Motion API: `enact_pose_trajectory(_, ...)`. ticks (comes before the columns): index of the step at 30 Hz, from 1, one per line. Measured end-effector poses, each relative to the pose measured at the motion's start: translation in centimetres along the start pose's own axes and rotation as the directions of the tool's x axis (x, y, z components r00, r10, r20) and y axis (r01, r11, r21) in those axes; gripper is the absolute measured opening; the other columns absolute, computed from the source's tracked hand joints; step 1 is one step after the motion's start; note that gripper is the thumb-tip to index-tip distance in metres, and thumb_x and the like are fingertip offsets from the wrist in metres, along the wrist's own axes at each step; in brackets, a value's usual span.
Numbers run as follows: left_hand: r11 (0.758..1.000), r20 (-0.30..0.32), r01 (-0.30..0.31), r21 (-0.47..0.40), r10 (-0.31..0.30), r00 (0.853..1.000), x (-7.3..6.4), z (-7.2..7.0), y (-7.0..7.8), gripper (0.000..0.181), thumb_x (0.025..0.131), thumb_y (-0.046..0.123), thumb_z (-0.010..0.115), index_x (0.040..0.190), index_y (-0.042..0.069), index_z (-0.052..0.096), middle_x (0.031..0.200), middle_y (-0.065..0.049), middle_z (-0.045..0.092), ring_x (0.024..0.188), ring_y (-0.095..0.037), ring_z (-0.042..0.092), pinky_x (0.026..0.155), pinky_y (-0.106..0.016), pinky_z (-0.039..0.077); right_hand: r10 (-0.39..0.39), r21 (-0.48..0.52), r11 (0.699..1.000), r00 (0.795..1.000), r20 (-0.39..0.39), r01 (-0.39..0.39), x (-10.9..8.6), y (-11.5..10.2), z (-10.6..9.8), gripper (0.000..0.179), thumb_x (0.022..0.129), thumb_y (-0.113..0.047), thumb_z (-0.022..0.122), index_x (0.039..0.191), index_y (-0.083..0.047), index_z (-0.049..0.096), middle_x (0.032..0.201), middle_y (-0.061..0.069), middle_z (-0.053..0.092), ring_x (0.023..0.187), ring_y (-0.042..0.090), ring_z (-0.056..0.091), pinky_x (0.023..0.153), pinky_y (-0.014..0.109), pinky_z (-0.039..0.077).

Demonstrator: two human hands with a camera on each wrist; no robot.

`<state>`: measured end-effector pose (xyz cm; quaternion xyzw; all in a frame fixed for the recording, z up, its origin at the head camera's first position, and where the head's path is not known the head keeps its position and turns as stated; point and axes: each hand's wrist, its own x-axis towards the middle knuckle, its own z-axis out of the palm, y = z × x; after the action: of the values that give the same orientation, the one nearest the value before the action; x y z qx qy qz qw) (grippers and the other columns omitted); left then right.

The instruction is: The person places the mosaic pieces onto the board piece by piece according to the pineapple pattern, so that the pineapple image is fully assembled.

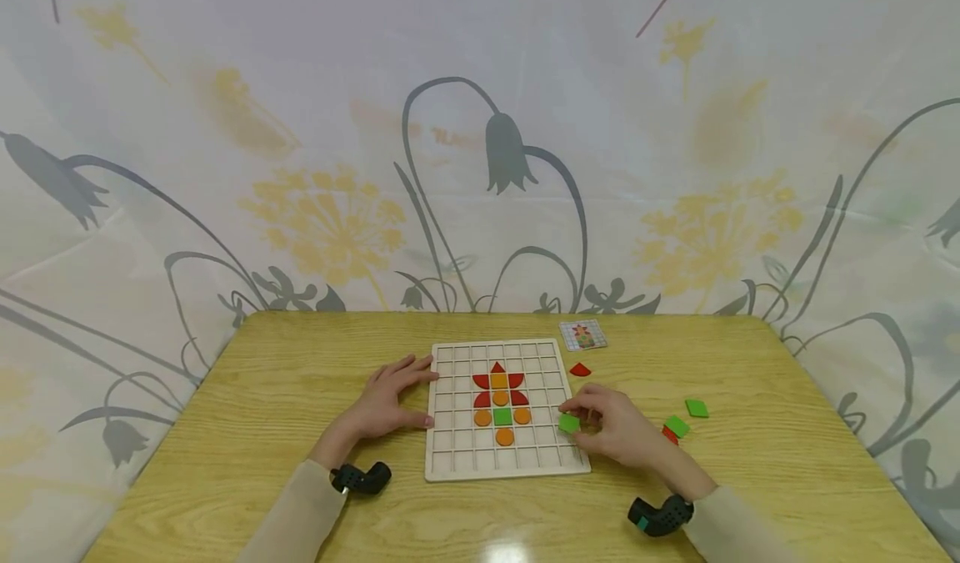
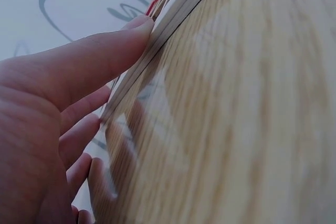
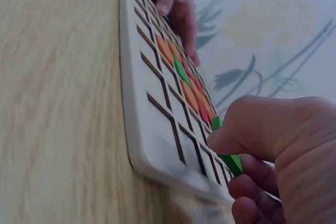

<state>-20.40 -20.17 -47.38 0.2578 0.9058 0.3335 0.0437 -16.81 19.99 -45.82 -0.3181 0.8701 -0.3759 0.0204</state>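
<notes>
A white grid board (image 1: 457, 454) lies on the table with red, orange and green pieces set in its middle cells. At its left edge rests my left hand (image 1: 388, 398), thumb and fingers touching the rim; in the left wrist view the thumb (image 2: 113, 56) lies against the board's side. My right hand (image 1: 615, 428) pinches a green square tile (image 1: 569, 424) over the board's right edge. In the right wrist view that green tile (image 3: 231, 163) shows between thumb and fingers, tilted. Among the set pieces are a green square (image 1: 502, 416) and an orange circle (image 1: 505, 437) below it.
A small pattern card (image 1: 583, 335) lies behind the board's right corner. A red quarter-circle piece (image 1: 580, 369) is near it. Right of my right hand lie a green tile (image 1: 697, 409), another green tile (image 1: 677, 426) and a red piece (image 1: 671, 435) partly under it. A patterned curtain stands behind the table.
</notes>
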Motion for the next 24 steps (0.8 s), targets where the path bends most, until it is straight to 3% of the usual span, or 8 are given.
enact_pose_trajectory(4,1.000,0.010,0.014,0.002,-0.014,1.000,0.1,0.1,-0.2,0.070,0.081,0.040,0.081,0.142,0.015,0.057,0.160,-0.005,0.034,0.149,-0.035,0.016,0.113,-0.064,0.005,-0.068,0.007,0.998,0.997,0.021,0.068,0.9,-0.5,1.3,0.027,0.082,-0.002,0.074,0.109,-0.007,0.073,0.094,-0.005,0.060,0.078,0.009,0.053,0.065,0.024,0.048)
enact_pose_trajectory(15,1.000,0.004,0.008,-0.002,-0.008,1.000,0.1,0.0,-0.2,0.070,0.081,0.039,0.082,0.142,0.016,0.058,0.159,-0.005,0.034,0.149,-0.034,0.017,0.113,-0.063,0.006,-0.139,0.029,0.990,0.990,0.013,0.138,2.2,-1.3,3.2,0.026,0.081,0.000,0.075,0.104,-0.013,0.074,0.098,-0.005,0.065,0.082,0.010,0.056,0.070,0.025,0.049)
enact_pose_trajectory(24,1.000,0.008,0.005,-0.006,-0.005,1.000,0.1,0.0,0.0,0.068,0.081,0.038,0.082,0.141,0.014,0.059,0.160,-0.005,0.034,0.149,-0.035,0.017,0.113,-0.064,0.006,-0.064,0.029,0.998,0.995,0.083,0.062,2.4,-1.4,3.4,0.016,0.088,-0.008,0.075,0.099,-0.019,0.079,0.104,-0.012,0.066,0.098,0.010,0.060,0.084,0.032,0.051)
